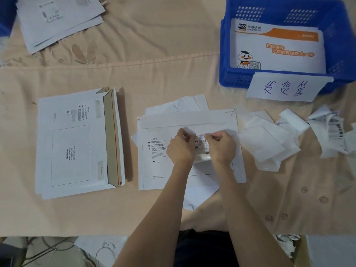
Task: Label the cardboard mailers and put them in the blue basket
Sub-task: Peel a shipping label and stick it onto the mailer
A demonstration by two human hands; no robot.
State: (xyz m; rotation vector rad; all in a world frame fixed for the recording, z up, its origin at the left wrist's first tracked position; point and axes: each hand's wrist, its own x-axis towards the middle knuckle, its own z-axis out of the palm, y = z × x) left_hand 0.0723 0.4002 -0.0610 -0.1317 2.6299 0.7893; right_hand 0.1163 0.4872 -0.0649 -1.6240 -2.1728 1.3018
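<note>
A white cardboard mailer (154,151) lies flat in front of me on the table. Over its right half, my left hand (180,149) and my right hand (222,147) both pinch the top edge of a barcoded shipping label (201,143), held just above the mailer. To the left sits a stack of unlabelled mailers (77,143) with their brown flaps open. The blue basket (231,78) stands at the far right with one printed mailer (279,51) lying inside.
Peeled backing sheets (264,145) and crumpled label scraps (331,132) lie right of the mailer. A handwritten paper sign (285,87) hangs on the basket's front. More mailers (59,20) are piled at the far left. A peach cloth (154,54) covers the table.
</note>
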